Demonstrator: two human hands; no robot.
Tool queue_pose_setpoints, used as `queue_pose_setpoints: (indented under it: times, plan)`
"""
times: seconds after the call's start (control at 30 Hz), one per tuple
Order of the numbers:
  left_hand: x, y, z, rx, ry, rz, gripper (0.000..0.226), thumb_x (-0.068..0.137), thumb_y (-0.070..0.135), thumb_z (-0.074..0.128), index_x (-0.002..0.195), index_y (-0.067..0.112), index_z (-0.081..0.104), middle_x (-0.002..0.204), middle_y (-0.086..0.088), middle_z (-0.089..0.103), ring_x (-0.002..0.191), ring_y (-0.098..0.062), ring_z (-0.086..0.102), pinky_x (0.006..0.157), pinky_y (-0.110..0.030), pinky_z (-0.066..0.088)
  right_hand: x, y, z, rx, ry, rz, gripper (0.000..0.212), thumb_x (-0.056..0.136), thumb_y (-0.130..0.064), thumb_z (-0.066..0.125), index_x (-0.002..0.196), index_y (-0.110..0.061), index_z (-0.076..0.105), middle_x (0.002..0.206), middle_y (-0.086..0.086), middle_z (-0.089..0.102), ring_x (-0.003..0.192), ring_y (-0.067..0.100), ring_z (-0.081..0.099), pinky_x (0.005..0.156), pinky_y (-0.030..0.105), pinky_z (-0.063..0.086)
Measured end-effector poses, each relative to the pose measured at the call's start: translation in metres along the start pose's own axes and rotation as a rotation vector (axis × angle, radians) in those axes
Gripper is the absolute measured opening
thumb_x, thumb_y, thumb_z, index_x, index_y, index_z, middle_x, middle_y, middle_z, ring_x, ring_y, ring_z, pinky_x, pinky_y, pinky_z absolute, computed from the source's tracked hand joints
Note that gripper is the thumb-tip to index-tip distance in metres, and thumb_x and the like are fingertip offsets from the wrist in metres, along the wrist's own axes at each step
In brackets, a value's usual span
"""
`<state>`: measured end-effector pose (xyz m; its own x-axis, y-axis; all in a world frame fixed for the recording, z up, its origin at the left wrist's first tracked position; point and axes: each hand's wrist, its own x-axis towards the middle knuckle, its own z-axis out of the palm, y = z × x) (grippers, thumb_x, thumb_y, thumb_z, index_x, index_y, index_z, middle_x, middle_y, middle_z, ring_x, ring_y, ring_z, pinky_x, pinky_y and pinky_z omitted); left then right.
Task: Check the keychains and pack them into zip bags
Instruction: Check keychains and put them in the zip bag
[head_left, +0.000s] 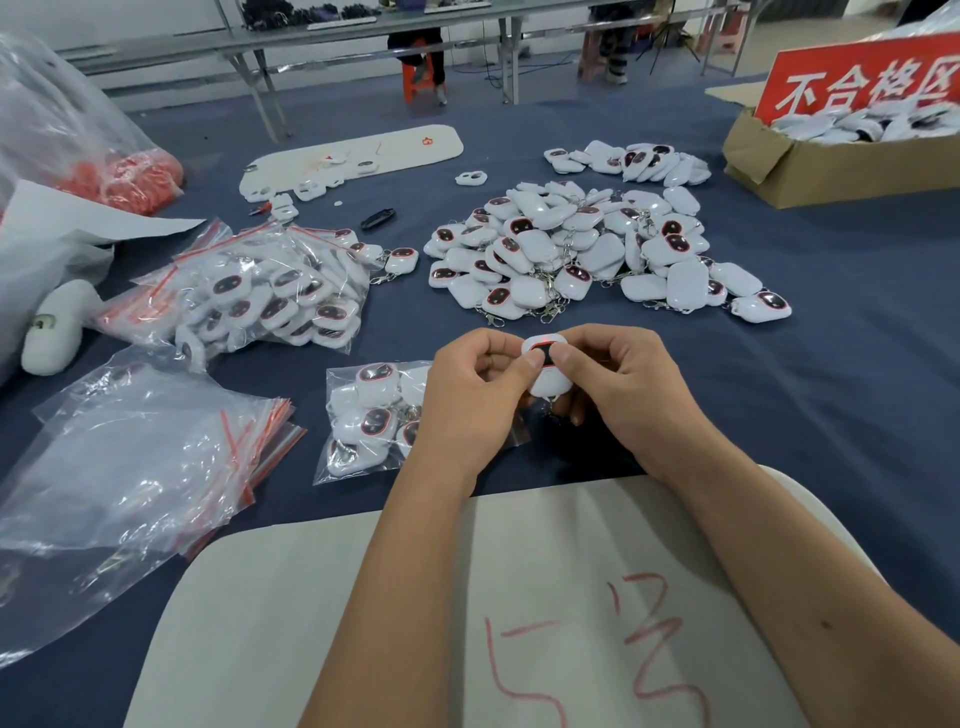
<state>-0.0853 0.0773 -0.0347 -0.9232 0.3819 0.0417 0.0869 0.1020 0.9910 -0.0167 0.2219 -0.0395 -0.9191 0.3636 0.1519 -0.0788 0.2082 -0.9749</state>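
Observation:
A white keychain (550, 376) with a dark oval face is held above the blue table in front of me. My left hand (470, 400) and my right hand (628, 389) both grip it, with the thumbs pressing on its face, and a small red light glows at its top. Under my left hand lies a zip bag (371, 415) partly filled with keychains. A large loose pile of keychains (582, 249) spreads across the table's middle. A stack of unfilled zip bags (156, 457) with red seals lies at the left.
Filled zip bags (249, 291) are heaped at the left middle. A cardboard box (831, 166) with a red sign holds more keychains at the far right. A white board (519, 597) with red writing lies at the near edge. Large plastic bags (62, 135) stand far left.

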Motion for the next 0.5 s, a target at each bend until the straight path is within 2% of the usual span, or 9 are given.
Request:
queue_pose_setpoints:
  times: [0.2,0.33,0.43,0.5]
  plan:
    - [-0.0017,0.0017,0.0004,-0.019,-0.006,-0.017,0.005,0.094,0.014,0.075,0.096,0.01,0.073,0.088,-0.015,0.076,0.071,-0.016,0.07,0.06,-0.032,0.06,0.0009,0.0003,-0.0013,0.018,-0.005,0.012,0.02,0.104,-0.013,0.06,0.097,-0.018,0.078,0.07,0.004,0.073,0.057,0.021,0.059,0.053,0.029,0.051]
    - [-0.002,0.0018,0.0014,-0.03,0.004,-0.008,0.004,0.094,0.014,0.075,0.095,0.01,0.073,0.086,-0.012,0.077,0.072,-0.014,0.07,0.059,-0.026,0.059,0.0012,0.0017,-0.0024,0.008,0.001,-0.005,0.019,0.103,-0.015,0.061,0.096,-0.02,0.078,0.067,0.004,0.072,0.055,0.019,0.058,0.054,0.027,0.051]
    - [-0.001,0.001,0.0007,-0.043,0.057,0.014,0.005,0.095,0.016,0.075,0.095,0.011,0.074,0.087,-0.011,0.076,0.071,-0.009,0.069,0.062,-0.019,0.056,0.0003,0.0014,-0.0017,0.092,-0.058,-0.001,0.016,0.1,-0.01,0.067,0.104,-0.02,0.078,0.075,0.006,0.074,0.061,0.016,0.063,0.06,0.025,0.054]
    - [-0.0011,0.0021,0.0004,-0.031,0.071,0.019,0.006,0.096,0.017,0.073,0.094,0.012,0.074,0.086,-0.01,0.076,0.07,-0.008,0.069,0.064,-0.02,0.057,0.0,0.0021,-0.0008,0.113,-0.086,-0.001,0.019,0.096,-0.004,0.07,0.108,-0.017,0.077,0.082,0.005,0.077,0.066,0.014,0.065,0.063,0.024,0.055]
